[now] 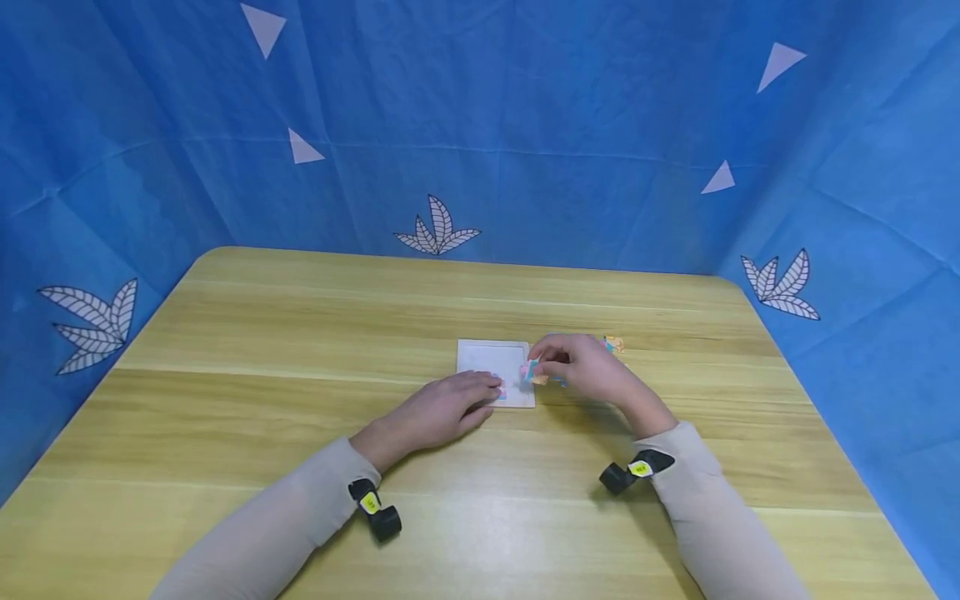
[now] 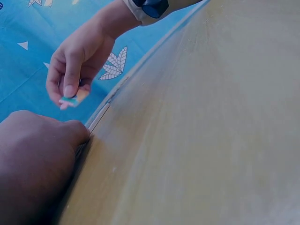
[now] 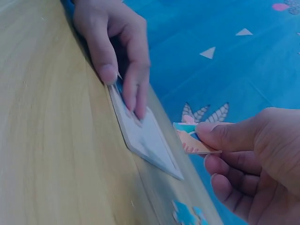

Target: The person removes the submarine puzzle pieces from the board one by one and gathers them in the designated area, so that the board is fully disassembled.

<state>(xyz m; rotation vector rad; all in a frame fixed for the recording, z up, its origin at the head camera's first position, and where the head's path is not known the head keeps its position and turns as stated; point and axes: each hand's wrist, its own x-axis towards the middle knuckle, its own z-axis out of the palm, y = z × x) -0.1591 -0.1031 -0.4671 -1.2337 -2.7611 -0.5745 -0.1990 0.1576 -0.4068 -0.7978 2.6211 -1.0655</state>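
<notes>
A white square puzzle tray [image 1: 487, 353] lies on the wooden table. My left hand [image 1: 442, 412] rests on its left side with fingers extended, touching a colored puzzle piece [image 1: 502, 393] in the tray; the fingers cover most of that piece. Above the tray's right edge, my right hand [image 1: 588, 367] pinches another puzzle piece [image 3: 188, 139] between thumb and fingers. This one is orange, teal and pink, and the right wrist view shows it held clear of the tray.
Beyond the right hand, a loose yellow-and-pink puzzle piece [image 1: 614, 343] lies on the table [image 1: 300, 333]. A blue piece [image 3: 183, 213] lies close to the tray's right side. Blue curtain [image 1: 495, 108] hangs behind the table and on both sides.
</notes>
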